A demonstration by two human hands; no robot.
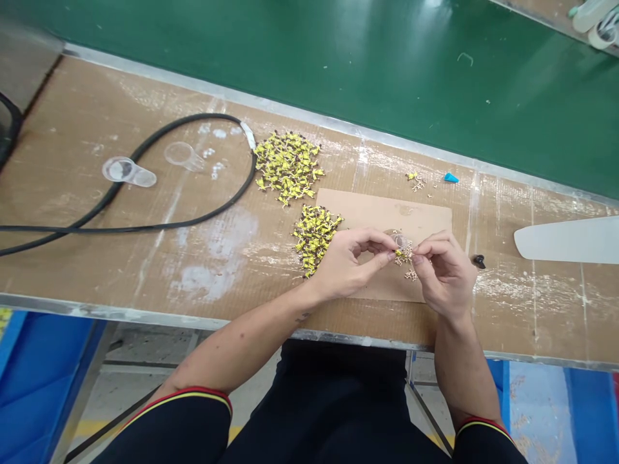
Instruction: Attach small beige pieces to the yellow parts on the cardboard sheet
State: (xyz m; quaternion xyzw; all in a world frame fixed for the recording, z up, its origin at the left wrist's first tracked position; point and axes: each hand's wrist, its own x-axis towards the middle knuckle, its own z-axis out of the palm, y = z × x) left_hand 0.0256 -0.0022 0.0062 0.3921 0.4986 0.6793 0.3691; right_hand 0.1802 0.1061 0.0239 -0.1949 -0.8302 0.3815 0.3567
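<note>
Over a flat cardboard sheet (382, 205), my left hand (355, 261) pinches a tiny yellow figure (399, 253) at its fingertips. My right hand (445, 270) is closed in a pinch just to the right, its fingertips close to the figure; whatever is between them is too small to make out. Tiny pale pink pieces (411, 275) lie on the sheet below the fingers. Behind the fingertips is a small clear round dish (398, 240), partly hidden. A pile of small yellow figures with dark tops (314, 235) lies beside my left hand.
A larger pile of yellow figures (289, 164) lies farther back. To the left, a black cable (193, 120) loops around clear plastic scoops (129, 171). A blue cap-like piece (451, 178), a black piece (478, 261) and a white blade-shaped object (565, 240) lie right. Beyond runs a green surface (309, 71).
</note>
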